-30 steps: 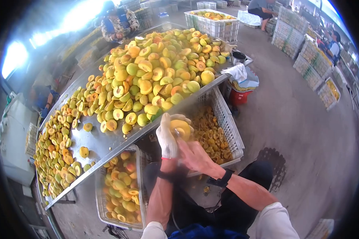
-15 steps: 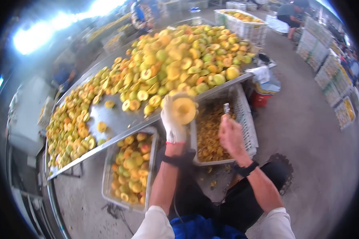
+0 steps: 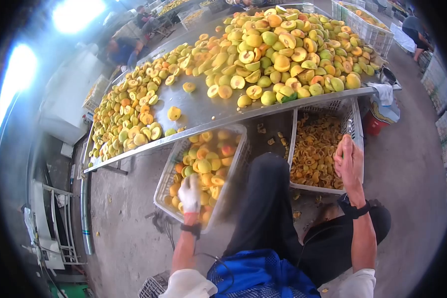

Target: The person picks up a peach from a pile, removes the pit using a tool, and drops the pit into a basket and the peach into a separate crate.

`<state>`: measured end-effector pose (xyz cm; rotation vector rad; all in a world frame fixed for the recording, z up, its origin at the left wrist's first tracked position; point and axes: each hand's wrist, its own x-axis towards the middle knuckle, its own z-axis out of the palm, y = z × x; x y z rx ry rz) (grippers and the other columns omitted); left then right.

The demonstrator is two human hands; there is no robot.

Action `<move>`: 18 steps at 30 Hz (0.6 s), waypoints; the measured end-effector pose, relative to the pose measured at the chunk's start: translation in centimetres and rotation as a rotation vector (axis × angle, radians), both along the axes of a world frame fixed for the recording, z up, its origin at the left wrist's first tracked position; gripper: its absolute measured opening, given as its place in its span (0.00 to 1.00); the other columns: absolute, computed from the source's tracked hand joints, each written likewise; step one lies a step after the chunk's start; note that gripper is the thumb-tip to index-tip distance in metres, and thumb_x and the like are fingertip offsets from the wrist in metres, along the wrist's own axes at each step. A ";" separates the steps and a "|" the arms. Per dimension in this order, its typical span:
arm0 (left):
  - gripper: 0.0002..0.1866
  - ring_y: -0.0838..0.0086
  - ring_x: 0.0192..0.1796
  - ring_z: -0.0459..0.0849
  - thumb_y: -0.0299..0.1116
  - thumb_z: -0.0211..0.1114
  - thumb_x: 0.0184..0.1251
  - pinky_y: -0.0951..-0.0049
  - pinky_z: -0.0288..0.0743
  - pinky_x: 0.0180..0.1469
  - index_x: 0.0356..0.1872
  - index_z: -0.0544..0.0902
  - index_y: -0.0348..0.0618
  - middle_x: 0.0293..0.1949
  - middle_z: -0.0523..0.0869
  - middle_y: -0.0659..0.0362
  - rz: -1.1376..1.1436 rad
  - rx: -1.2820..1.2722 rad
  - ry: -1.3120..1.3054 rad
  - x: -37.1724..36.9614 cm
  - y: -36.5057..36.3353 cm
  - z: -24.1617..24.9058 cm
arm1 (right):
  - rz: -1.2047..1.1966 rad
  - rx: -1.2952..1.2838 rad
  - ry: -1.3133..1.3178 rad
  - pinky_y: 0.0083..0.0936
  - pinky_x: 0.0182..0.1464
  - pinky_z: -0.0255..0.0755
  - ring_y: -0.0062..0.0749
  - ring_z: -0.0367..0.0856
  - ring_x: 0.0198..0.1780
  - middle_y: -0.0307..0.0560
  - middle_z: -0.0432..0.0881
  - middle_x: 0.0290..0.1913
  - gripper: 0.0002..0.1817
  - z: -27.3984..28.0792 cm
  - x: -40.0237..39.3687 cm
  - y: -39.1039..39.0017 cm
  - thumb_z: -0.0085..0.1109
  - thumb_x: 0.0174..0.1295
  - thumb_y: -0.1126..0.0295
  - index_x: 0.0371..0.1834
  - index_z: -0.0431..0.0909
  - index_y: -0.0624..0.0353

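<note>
My left hand (image 3: pixel 189 193), in a white glove, is down at a white plastic crate (image 3: pixel 160 192) of yellow-orange peaches (image 3: pixel 203 166), many of them halved. Its fingers are blurred and partly hidden among the fruit, so I cannot tell whether they grip a piece. My right hand (image 3: pixel 350 161) is bare and closed around a small metal-tipped hand tool (image 3: pixel 351 125), whose tip points up and away from me. Beneath that hand stands a second white crate (image 3: pixel 358 111), holding brown-orange peach scraps (image 3: pixel 315 156).
A sloping metal table (image 3: pixel 184 107) carries a big heap of peach halves (image 3: pixel 283 54), with its edge above both crates. A red bucket (image 3: pixel 375 121) and a white cloth (image 3: pixel 384 93) are at its right corner. My knees are between the crates. Other people sit farther back.
My left hand has moved down and left from the table edge to the peach crate; the peach half it held no longer shows. My right hand stays closed on the tool. The view has shifted.
</note>
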<state>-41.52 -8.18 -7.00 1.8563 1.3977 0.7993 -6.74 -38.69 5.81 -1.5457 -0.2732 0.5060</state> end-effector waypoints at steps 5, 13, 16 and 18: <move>0.22 0.48 0.56 0.87 0.45 0.60 0.77 0.55 0.77 0.61 0.55 0.86 0.36 0.51 0.89 0.41 0.132 0.214 0.452 -5.0 0.9 1.4 | 0.024 -0.010 -0.167 0.21 0.25 0.56 0.13 0.60 0.23 0.28 0.62 0.21 0.22 -2.3 0.6 0.3 0.46 0.83 0.58 0.26 0.65 0.53; 0.13 0.57 0.56 0.87 0.31 0.61 0.79 0.62 0.78 0.61 0.56 0.85 0.36 0.52 0.89 0.47 -0.100 0.407 -0.030 5.2 3.0 5.9 | 0.049 -0.090 -0.293 0.14 0.20 0.55 0.09 0.61 0.19 0.28 0.63 0.21 0.24 -4.4 0.9 1.9 0.47 0.84 0.51 0.28 0.64 0.51; 0.13 0.57 0.56 0.87 0.31 0.62 0.78 0.63 0.78 0.62 0.56 0.86 0.37 0.53 0.88 0.47 -0.240 0.468 -0.057 11.9 4.3 8.5 | 0.093 -0.101 -0.295 0.14 0.21 0.56 0.09 0.61 0.20 0.28 0.63 0.22 0.23 -4.6 1.0 2.3 0.47 0.84 0.51 0.29 0.64 0.51; 0.12 0.53 0.56 0.87 0.32 0.62 0.77 0.62 0.79 0.61 0.54 0.86 0.38 0.53 0.88 0.47 -0.260 0.522 0.002 16.2 6.2 9.3 | 0.075 -0.202 -0.254 0.32 0.34 0.69 0.27 0.72 0.27 0.43 0.74 0.23 0.20 -3.2 0.7 2.3 0.51 0.80 0.57 0.36 0.78 0.63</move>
